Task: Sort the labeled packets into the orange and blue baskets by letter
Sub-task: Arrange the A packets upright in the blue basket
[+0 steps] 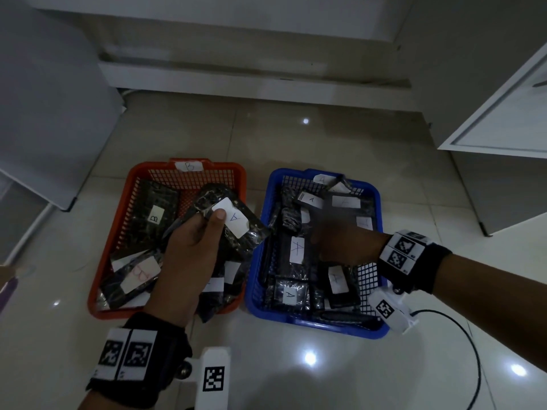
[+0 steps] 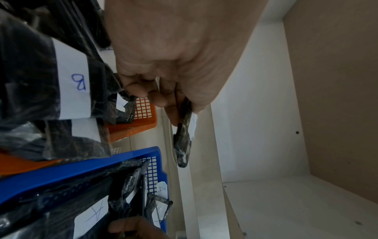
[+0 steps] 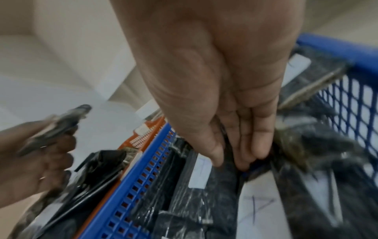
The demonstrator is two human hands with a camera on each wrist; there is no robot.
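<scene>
An orange basket [image 1: 136,173] tagged B sits on the left, a blue basket [image 1: 296,321] tagged A on the right. Both hold several black packets with white letter labels. My left hand [image 1: 207,223] hovers over the orange basket and pinches a black packet labelled A [image 1: 233,221] between thumb and fingers. The left wrist view shows that packet [image 2: 184,137] edge-on in the left hand [image 2: 163,103]. My right hand [image 1: 334,238] is over the blue basket, blurred. In the right wrist view the right hand [image 3: 231,158] points straight fingers down among the A packets of the blue basket [image 3: 143,161].
The baskets stand side by side on a glossy tiled floor. White cabinets rise at the back and left, and an open white door [image 1: 503,113] stands at the right. A black cable [image 1: 473,350] curves on the floor near the blue basket.
</scene>
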